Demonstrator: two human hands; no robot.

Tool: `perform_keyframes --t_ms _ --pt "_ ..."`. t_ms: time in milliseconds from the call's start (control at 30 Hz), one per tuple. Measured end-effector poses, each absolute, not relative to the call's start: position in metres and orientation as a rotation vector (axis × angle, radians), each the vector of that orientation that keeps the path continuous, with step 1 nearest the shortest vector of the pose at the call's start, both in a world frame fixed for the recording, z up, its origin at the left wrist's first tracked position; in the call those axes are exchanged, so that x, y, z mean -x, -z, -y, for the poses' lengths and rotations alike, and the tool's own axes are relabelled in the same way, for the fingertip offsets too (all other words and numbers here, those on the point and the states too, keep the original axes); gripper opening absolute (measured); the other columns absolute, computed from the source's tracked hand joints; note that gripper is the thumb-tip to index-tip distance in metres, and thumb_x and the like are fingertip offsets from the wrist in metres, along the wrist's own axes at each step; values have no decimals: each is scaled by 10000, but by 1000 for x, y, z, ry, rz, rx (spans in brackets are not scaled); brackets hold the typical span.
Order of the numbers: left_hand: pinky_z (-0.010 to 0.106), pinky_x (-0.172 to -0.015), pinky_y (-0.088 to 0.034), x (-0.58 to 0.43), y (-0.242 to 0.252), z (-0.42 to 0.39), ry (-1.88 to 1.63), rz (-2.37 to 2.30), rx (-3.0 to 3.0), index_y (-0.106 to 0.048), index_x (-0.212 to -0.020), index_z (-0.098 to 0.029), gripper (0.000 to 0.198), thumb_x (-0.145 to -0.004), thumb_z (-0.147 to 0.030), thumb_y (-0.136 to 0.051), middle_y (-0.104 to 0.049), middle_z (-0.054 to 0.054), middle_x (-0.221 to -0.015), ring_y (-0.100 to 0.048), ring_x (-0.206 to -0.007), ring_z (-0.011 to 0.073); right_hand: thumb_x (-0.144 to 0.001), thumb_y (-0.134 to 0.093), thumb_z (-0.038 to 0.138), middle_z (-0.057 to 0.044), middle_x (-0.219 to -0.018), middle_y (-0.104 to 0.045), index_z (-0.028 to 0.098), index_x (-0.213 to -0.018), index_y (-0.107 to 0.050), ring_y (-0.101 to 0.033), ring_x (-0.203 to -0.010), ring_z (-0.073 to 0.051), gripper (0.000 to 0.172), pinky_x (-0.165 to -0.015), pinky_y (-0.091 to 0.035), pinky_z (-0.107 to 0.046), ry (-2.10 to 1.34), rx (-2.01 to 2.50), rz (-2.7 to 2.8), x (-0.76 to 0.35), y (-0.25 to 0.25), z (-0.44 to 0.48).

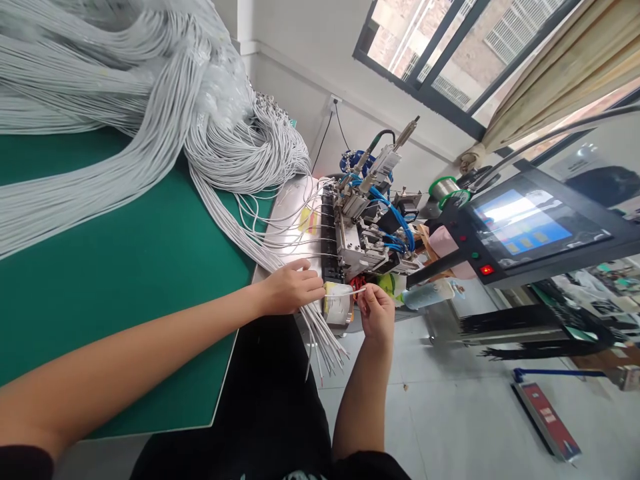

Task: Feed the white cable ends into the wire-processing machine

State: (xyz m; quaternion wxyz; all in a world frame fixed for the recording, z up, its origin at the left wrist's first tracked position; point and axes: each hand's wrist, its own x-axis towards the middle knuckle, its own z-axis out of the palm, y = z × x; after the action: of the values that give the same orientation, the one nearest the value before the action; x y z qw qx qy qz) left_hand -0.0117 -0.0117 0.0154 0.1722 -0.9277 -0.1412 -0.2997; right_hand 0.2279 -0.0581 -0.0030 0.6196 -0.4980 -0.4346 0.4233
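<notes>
My right hand pinches the end of a single white cable between thumb and fingertips. The cable stretches leftward to my left hand, whose curled fingers close around it just above a loose bundle of white cables. The cut ends of that bundle hang past the table edge, some with reddish tips. Just ahead of both hands stands a bench machine with metal cylinders and blue air tubes. Several white cables lie side by side, running into its black toothed feed strip.
Thick coils of white cable heap over the green table at left. A control screen on an arm stands at right, near a wire spool. Below my hands sits a white-and-yellow roll; a bottle lies beyond.
</notes>
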Motion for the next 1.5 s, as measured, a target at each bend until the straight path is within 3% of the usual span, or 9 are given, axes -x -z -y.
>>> perform_keyframes --t_ms 200,400,567,767,933,1100,1300,1500 --pt "366 -795 -316 12 -14 12 904 698 2485 -603 -915 -189 259 -818 -44 -412 -588 -3 -719 -512 -703 157 -704 -735 408 12 -563 -533 170 -689 -661 -374 -453 -86 250 -421 -265 -223 -917 1237 1045 -232 9 46" --pt "418 -844 -290 12 -14 14 928 775 2405 -630 -1017 -209 303 -824 -71 -440 -630 -1 -763 -535 -771 180 -772 -647 409 -14 -601 -592 156 -692 -695 -490 -559 -146 270 -524 -370 -253 -628 1501 1342 -233 6 38" --pt "430 -880 -279 10 -13 15 927 843 2378 -649 -1008 -203 328 -804 -46 -446 -655 17 -818 -540 -832 193 -825 -568 402 20 -560 -502 162 -649 -627 -415 -529 -125 304 -519 -318 -244 -533 1556 1515 -230 0 29" --pt "444 -915 -262 8 -10 13 878 932 2428 -660 -995 -197 309 -796 -63 -465 -649 27 -798 -536 -844 208 -826 -563 399 43 -581 -404 185 -603 -495 -358 -568 -117 316 -544 -286 -236 -745 1435 1513 -233 13 16" --pt "455 -930 -255 8 -11 13 853 957 2454 -669 -971 -194 290 -785 -71 -483 -645 31 -790 -536 -842 214 -740 -624 418 57 -564 -370 198 -591 -455 -310 -525 -104 315 -505 -256 -230 -1025 1349 1238 -228 22 14" --pt "457 -938 -253 7 -10 13 876 974 2454 -678 -956 -202 300 -760 -59 -501 -640 34 -767 -540 -842 215 -693 -607 420 62 -537 -341 210 -581 -416 -283 -482 -97 306 -469 -237 -232 -1069 1346 1096 -220 28 12" --pt "476 -964 -253 8 -7 12 875 959 2435 -679 -935 -205 305 -737 -51 -504 -654 30 -805 -556 -871 213 -714 -650 467 66 -516 -355 200 -582 -451 -282 -467 -92 358 -460 -224 -232 -1056 1349 1043 -222 31 22" --pt "506 -1008 -244 10 -9 12 850 943 2478 -673 -956 -196 327 -714 -56 -504 -672 46 -1010 -553 -982 234 -798 -624 491 53 -522 -405 182 -615 -552 -311 -472 -94 366 -459 -224 -234 -958 1468 1152 -246 24 61"
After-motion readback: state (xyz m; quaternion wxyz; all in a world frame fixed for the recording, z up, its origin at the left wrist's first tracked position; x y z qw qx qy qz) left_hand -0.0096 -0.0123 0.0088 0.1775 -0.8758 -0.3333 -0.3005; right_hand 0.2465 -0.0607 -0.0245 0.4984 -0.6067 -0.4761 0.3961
